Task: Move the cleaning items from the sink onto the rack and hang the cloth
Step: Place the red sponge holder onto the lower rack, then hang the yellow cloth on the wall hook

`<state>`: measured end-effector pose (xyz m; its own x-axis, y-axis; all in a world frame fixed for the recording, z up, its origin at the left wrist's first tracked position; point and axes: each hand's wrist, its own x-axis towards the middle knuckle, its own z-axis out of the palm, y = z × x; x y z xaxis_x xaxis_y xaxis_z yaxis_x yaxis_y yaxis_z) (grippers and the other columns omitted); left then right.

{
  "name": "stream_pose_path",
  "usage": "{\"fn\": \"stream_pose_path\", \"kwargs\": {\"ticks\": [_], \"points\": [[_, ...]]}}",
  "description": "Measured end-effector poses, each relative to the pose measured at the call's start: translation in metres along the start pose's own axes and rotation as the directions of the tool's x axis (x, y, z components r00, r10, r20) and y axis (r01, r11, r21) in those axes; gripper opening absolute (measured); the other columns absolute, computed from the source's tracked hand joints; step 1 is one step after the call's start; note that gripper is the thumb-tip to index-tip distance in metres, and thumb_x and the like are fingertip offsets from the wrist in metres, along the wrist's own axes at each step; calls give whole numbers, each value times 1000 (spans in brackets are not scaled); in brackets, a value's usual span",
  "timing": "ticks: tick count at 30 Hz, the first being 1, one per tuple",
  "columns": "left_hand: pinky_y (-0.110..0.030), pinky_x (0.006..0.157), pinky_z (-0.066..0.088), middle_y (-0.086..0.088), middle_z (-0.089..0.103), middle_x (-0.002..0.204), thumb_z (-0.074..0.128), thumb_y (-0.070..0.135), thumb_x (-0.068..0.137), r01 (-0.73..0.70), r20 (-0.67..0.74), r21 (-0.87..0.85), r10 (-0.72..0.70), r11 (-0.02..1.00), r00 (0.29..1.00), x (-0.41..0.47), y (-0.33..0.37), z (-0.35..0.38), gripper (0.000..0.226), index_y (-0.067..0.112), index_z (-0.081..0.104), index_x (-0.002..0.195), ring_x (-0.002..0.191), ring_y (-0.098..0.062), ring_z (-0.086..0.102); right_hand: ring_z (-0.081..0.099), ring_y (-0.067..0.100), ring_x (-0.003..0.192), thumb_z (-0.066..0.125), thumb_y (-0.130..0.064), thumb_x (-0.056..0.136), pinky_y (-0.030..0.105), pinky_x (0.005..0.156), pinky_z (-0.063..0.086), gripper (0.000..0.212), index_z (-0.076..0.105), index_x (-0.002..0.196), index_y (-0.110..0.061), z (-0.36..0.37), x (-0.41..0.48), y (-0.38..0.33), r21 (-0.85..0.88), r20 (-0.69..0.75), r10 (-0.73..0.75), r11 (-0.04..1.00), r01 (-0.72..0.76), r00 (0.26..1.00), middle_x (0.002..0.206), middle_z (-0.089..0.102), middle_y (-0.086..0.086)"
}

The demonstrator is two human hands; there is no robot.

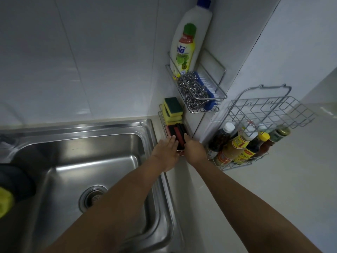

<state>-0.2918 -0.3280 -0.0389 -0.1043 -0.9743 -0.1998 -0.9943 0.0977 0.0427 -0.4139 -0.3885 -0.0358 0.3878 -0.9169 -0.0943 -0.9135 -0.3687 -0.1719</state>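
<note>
Sponges (177, 133), red and black, sit pinched between left hand (166, 152) and right hand (194, 150), arms outstretched.

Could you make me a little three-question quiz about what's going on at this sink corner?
1. True or false: the steel scourer sits on the upper rack beside the blue brush.
2. Both hands, left and right, touch which item? A) dish soap bottle B) black-and-red pads C) sauce bottles
3. Fill in: the yellow-green sponges sit on the ____ rack.

Key: 1 true; 2 B; 3 lower.
</note>
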Motion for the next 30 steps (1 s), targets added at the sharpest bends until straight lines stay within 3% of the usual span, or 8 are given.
{"fn": "stream_pose_path", "kwargs": {"ticks": [5,11,16,23,30], "points": [[-44,122,0,-9,-9,161,16,38,101,-18,46,-86,22,996,999,-20,-7,3,60,12,-4,151,149,-23,-8,27,25,145,37,-7,99,35,114,31,56,17,152,-5,3,-11,-1,-66,29,-24,997,26,999,157,27,15],[-46,121,4,-11,-3,161,23,36,102,16,-10,-119,-17,993,1000,-67,-49,13,61,9,0,152,149,-25,-1,11,35,148,32,-39,101,46,120,15,57,19,153,-18,11,-40,-25,-118,78,20,993,-11,997,162,8,16],[-39,121,9,-11,5,161,26,34,102,114,-81,-204,-133,972,988,-128,-113,28,58,9,8,152,149,-25,7,-2,38,149,37,-42,98,51,119,2,65,11,154,-23,29,-70,-87,-59,7,20,998,-19,1000,163,-4,11],[-38,119,14,-11,17,159,31,33,100,330,-131,-218,-363,918,923,-231,-210,63,57,10,16,150,147,-26,16,8,38,148,38,-48,98,50,120,10,66,16,153,-21,71,-87,-212,28,140,-132,991,129,981,163,0,11],[-37,120,12,-14,13,160,34,28,100,534,-66,-311,-578,786,813,-314,-287,89,58,7,14,151,148,-29,13,18,36,145,44,-43,95,41,119,20,62,26,151,-21,111,-92,-331,86,233,-334,943,323,913,163,12,9]]}}
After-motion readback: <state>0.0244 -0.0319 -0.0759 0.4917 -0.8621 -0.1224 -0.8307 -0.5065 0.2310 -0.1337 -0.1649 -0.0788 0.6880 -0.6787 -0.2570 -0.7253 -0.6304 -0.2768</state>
